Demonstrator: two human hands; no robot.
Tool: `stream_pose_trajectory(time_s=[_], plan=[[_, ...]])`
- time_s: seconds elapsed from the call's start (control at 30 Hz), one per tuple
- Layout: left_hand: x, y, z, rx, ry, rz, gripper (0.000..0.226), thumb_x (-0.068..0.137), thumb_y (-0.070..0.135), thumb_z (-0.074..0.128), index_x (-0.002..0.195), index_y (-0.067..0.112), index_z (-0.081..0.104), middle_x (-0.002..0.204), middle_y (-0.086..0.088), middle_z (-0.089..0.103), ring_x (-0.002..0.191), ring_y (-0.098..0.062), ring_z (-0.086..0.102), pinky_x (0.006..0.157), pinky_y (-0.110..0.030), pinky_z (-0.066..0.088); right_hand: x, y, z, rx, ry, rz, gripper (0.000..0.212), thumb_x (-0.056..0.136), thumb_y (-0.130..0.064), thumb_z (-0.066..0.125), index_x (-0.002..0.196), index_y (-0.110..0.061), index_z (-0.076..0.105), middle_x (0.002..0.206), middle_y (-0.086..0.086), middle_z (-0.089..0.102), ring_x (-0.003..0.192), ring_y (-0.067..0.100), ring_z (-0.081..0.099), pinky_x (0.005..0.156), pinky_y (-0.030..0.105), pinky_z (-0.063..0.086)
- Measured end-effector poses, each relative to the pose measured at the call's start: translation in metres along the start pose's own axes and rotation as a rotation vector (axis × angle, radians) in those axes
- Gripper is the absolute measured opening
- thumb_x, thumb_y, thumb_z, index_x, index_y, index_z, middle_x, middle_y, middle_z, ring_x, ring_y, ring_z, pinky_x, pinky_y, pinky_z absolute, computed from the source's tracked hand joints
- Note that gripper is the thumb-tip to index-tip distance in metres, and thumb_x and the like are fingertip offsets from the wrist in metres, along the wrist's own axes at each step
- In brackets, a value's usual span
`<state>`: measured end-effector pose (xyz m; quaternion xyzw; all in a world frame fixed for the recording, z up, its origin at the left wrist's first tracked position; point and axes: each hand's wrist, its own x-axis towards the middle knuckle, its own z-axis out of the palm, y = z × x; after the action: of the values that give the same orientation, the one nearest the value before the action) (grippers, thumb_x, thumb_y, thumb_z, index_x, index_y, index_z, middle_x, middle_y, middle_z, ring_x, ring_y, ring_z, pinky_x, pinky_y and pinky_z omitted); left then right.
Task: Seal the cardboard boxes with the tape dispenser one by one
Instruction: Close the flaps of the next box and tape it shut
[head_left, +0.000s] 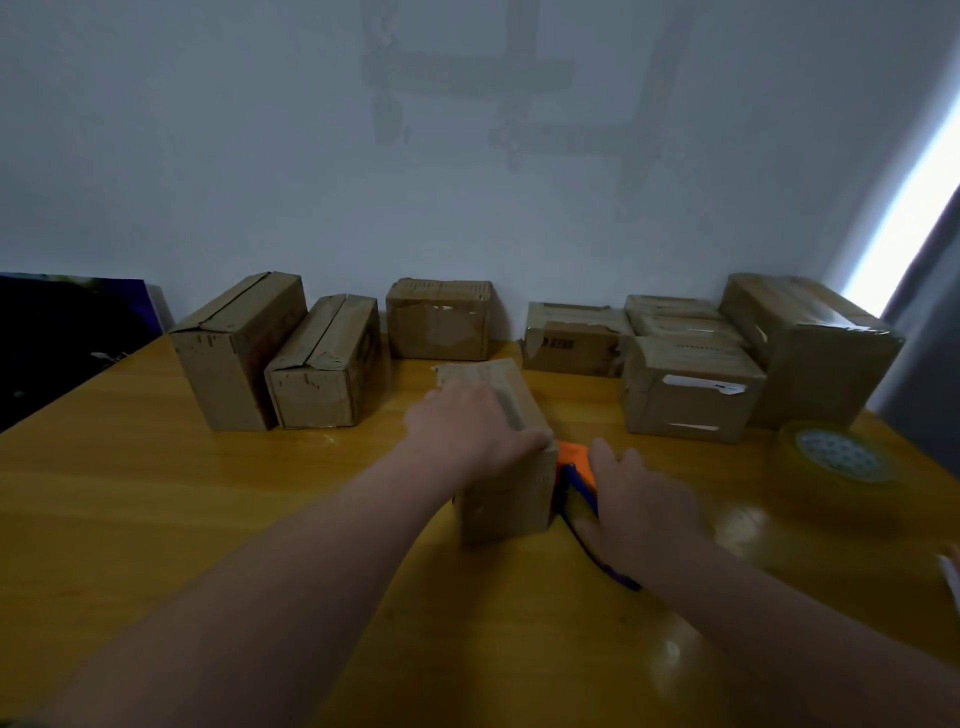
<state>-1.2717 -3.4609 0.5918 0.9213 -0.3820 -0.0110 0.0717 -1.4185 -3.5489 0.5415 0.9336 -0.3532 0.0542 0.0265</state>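
Work box: a small cardboard box (511, 483) stands at the centre of the yellow wooden table (156, 519), well apart from the boxes behind it
Left hand: the left hand (478, 431) lies palm down on the top of the small cardboard box, with the thumb at the near top edge; motion blur hides whether the fingers curl over the far side
Right hand: the right hand (639, 504) is closed over the tape dispenser and grips its body, fingers pointing away from the person
Tape dispenser: the tape dispenser (574, 467), orange and blue, sits low on the table just beside the right face of the small cardboard box; whether it touches the box cannot be told
Back row, left: a tall box (234, 358) and a lower box (324, 369) stand side by side, both with an open seam on top
Back row, centre: a worn box (439, 319) stands against the wall (467, 156)
Back row, right: a flat box (571, 340), a labelled box (691, 389) and a large taped box (810, 348) are grouped close together
Spare tape: a clear tape roll (831, 486) lies flat near the right table edge, in front of the large taped box
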Motion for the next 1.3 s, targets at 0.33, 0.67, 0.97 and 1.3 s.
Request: stream_pose_trajectory(time_s=[0.33,0.67,0.97,1.3], plan=[[0.005,0.02,-0.008,-0.028,-0.124,-0.062,0.105,0.068,0.08,0.053,0.145,0.015,0.024,0.144,-0.016,0.036,0.13,-0.037,0.037,0.103,-0.057,0.034,0.01,0.017,-0.017,0.507,0.076,0.15,0.027,0.093,-0.023,0.056,0.108,-0.029,0.034,0.08,-0.004,0.055,0.067,0.012,0.057,0.057,0.029,0.05],[0.016,-0.02,-0.034,-0.039,-0.44,-0.021,0.089,0.075,0.032,0.07,0.148,0.026,0.019,0.117,-0.009,0.046,0.101,-0.026,0.049,0.078,-0.035,0.044,0.021,0.038,-0.025,0.981,-0.008,0.327,0.071,0.066,-0.032,0.085,0.115,-0.028,0.035,0.105,-0.005,0.038,0.099,0.016,0.043,0.074,0.033,0.044],[0.007,-0.038,-0.037,0.426,-0.385,0.327,0.108,0.079,0.008,0.07,0.151,0.03,-0.008,0.16,0.003,0.006,0.146,-0.029,0.005,0.116,-0.052,0.019,0.023,0.048,-0.041,0.673,-0.183,0.301,0.07,0.074,-0.023,0.078,0.131,-0.024,0.037,0.108,0.004,0.047,0.095,0.021,0.054,0.065,0.027,0.048],[-0.01,-0.044,-0.025,0.307,0.04,0.403,0.059,0.094,0.015,0.051,0.143,0.041,0.031,0.158,0.003,0.017,0.146,-0.025,0.01,0.116,-0.05,0.019,0.017,0.045,-0.03,0.607,-0.06,0.262,0.068,0.078,-0.012,0.072,0.135,-0.024,0.038,0.088,-0.006,0.039,0.077,0.01,0.044,0.054,0.021,0.037]])
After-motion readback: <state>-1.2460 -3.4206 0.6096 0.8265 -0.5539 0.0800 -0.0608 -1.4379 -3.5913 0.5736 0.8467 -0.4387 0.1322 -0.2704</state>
